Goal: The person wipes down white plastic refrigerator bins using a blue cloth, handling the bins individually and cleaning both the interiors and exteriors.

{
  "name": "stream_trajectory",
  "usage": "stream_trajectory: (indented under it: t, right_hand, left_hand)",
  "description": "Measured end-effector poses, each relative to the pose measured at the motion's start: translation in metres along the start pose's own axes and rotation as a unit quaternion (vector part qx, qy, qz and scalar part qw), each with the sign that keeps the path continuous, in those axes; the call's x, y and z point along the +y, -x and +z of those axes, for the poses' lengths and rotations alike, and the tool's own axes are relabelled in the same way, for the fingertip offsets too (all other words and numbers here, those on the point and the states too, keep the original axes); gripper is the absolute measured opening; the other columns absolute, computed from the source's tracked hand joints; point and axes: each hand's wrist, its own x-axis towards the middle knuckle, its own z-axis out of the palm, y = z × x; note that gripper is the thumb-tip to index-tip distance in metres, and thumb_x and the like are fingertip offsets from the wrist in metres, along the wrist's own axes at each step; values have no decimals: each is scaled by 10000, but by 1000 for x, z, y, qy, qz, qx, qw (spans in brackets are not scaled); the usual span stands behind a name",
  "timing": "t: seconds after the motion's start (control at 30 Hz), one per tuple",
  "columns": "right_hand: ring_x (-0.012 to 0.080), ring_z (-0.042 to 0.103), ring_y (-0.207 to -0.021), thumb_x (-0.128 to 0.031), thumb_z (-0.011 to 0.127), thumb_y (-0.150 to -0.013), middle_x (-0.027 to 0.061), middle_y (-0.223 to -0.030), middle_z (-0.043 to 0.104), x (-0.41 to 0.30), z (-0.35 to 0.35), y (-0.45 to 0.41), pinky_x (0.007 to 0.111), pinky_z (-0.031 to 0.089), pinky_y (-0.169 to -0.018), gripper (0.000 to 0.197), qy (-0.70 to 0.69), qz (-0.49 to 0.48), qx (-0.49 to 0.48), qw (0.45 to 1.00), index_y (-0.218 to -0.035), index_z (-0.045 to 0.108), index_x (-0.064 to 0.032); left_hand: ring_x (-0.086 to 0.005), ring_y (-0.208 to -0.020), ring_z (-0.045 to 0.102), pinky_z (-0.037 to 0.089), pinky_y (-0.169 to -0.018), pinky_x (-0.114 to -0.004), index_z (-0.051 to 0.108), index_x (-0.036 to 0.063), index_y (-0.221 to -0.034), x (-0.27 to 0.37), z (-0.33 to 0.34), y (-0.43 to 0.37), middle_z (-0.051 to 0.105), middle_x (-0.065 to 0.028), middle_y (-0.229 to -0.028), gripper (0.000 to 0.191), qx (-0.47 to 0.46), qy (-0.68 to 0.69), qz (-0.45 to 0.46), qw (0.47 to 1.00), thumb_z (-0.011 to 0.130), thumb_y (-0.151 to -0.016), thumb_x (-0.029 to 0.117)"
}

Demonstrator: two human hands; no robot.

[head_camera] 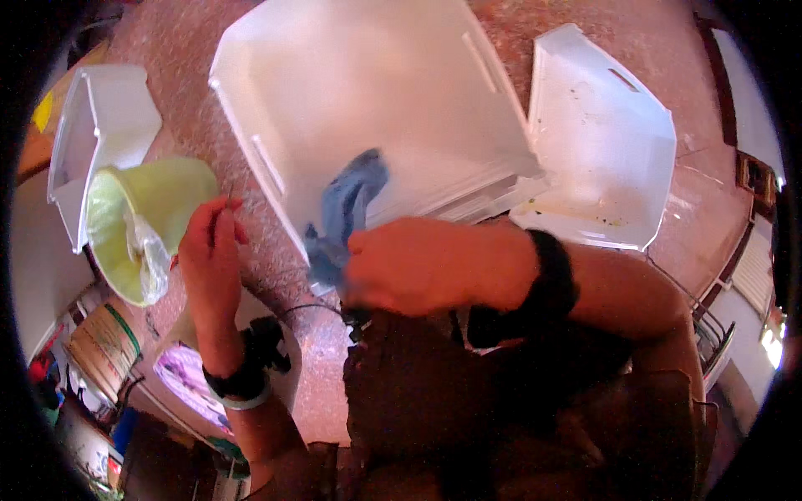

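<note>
A large pale plastic bin (376, 94) with slotted sides lies before me. My right hand (432, 263) grips a damp-looking blue cloth (351, 200) at the bin's near edge, and part of the cloth reaches over the bin's inner surface. Apart from it, my left hand (216, 257) hovers beside a yellow-green bucket (175, 181), its fingers drawn together. Whether something thin is pinched at those fingertips is too blurred to tell. The bucket is tipped on its side, and a clear plastic bag (147, 257) hangs at its mouth.
To the right lies a white plastic bin (601, 144) with dark and greenish specks inside. Another white bin (119, 106) rests behind the bucket. At lower left stand a woven basket (103, 351) and an oval item with a purple pattern (188, 382). The floor (182, 81) is speckled and reddish.
</note>
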Motion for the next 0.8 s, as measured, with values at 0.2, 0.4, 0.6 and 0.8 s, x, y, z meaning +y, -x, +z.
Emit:
stream_trajectory:
  t: [0.2,0.4,0.6,0.8]
  right_hand:
    - [281,551,-640,-183,581,-666,141,-703,558,10,-30,54,366,454,-587,216,-194,49,230,952,-792,507,-24]
    - [161,492,-934,-108,531,-703,76,-1046,490,27,-92,128,289,379,-843,382,-294,22,503,812,-1074,460,-52]
    - [169,459,-950,-203,533,-673,52,-1055,465,18,-105,127,253,329,-840,427,-234,181,301,907,-1072,462,-69]
    - [166,522,-915,-82,491,-588,72,-970,524,1,-76,43,277,398,-828,423,-316,91,214,920,-1010,484,-53]
  left_hand:
    - [-65,-553,432,355,-510,-190,547,-8,-925,8,7,2,487,-9,-623,168,-40,-8,-19,999,420,-838,60]
    - [-119,-581,463,391,-552,-246,553,4,-916,-27,2,7,524,-45,-664,179,-23,-87,5,996,429,-817,85]
    - [-160,-636,518,431,-615,-278,562,19,-936,-20,24,11,560,-69,-712,203,-24,-130,25,991,438,-785,76]
    - [-281,-636,573,439,-576,-330,563,-5,-895,-39,16,21,573,-195,-738,162,23,-19,-26,999,471,-780,64]
